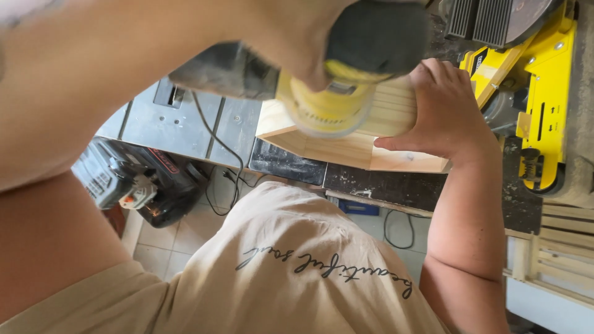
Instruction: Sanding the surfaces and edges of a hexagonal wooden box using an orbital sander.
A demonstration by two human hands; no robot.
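My left hand (291, 43) is wrapped over the black top of a yellow and black hand sander (337, 102). The sander's round base rests on a pale wooden piece (365, 151) that lies on a dark workbench (402, 188). My right hand (445, 108) lies on the right end of the wooden piece, fingers curled over its far edge and thumb along its side. My left forearm fills the upper left of the view and hides part of the sander's body.
A yellow mitre saw (547, 93) stands at the right, close to my right hand. A grey metal machine table (179, 124) sits to the left of the bench. On the tiled floor lie a grey and black power tool (133, 182) and cables (396, 232). Slatted wooden frames (563, 250) lean at the lower right.
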